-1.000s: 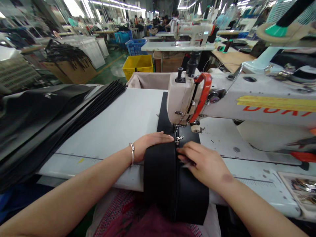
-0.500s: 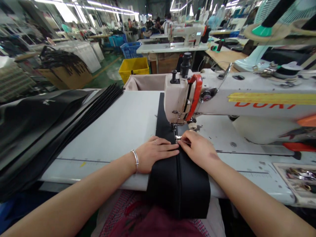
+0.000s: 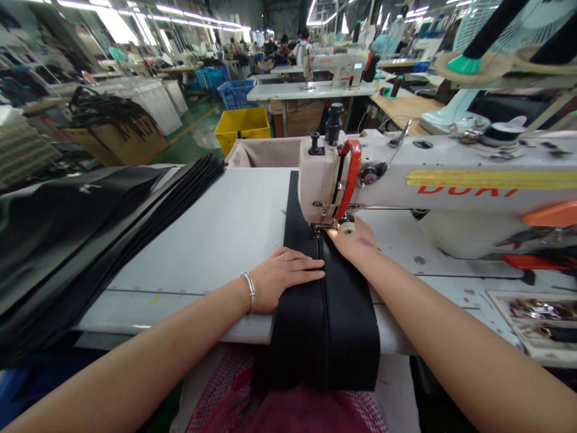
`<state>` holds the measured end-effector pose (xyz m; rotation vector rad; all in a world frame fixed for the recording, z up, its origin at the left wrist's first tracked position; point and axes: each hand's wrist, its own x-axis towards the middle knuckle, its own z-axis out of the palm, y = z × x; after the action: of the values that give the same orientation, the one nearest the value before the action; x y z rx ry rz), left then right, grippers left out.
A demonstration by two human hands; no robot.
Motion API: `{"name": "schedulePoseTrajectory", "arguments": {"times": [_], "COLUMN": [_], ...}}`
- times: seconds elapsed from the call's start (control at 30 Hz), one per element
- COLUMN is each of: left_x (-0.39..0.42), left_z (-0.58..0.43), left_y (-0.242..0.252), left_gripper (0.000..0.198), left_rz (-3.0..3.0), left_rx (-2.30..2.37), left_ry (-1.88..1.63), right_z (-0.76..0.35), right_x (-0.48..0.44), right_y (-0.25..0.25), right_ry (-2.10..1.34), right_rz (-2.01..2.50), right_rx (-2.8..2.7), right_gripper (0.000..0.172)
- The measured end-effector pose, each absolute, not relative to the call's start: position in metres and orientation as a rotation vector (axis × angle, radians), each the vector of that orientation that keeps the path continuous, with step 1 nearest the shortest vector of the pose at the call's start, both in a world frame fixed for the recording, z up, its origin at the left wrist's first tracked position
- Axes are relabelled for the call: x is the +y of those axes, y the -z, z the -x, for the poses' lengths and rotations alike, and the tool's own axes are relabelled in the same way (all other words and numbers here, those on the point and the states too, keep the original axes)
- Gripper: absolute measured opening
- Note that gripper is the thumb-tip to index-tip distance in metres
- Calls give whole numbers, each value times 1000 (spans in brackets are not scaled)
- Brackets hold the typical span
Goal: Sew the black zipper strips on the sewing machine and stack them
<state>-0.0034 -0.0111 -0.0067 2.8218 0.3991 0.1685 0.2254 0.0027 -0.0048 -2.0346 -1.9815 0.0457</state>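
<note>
A long black leather-like panel (image 3: 351, 337) with a zipper (image 3: 323, 300) down its middle runs under the sewing machine's presser foot (image 3: 317, 230) and hangs over the table's front edge. My left hand (image 3: 288, 273) lies flat on the panel's left half, fingers outstretched to the zipper line. Beside and behind the presser foot, my right hand (image 3: 354, 237) reaches under the machine head (image 3: 318, 186), with its fingers drawn together. The foot and a knob partly hide those fingertips, and I cannot see what is between them.
Black panels (image 3: 180, 198) lie stacked on the left of the white table (image 3: 216, 240). A tray of small metal parts (image 3: 536, 310) sits at the right edge. Behind the table are a cloth-lined bin (image 3: 270, 153), a yellow crate (image 3: 241, 126) and another sewing machine (image 3: 336, 66).
My right hand has moved forward from in front of the presser foot to behind it. The metal zipper slider it pinched no longer shows in front. My left hand stays on the panel.
</note>
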Motion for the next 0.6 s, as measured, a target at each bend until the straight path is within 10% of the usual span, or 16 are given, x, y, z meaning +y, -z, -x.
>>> {"name": "schedulePoseTrajectory", "arguments": {"times": [0.6], "left_x": [-10], "left_z": [4], "left_y": [1], "left_gripper": [88], "left_rz": [-2879], "left_rx": [456], "left_ry": [-38], "right_z": [-216], "right_x": [-177], "right_y": [17], "right_ry": [63], "right_rz": [1191], "right_rx": [-2472], "right_gripper": [53]}}
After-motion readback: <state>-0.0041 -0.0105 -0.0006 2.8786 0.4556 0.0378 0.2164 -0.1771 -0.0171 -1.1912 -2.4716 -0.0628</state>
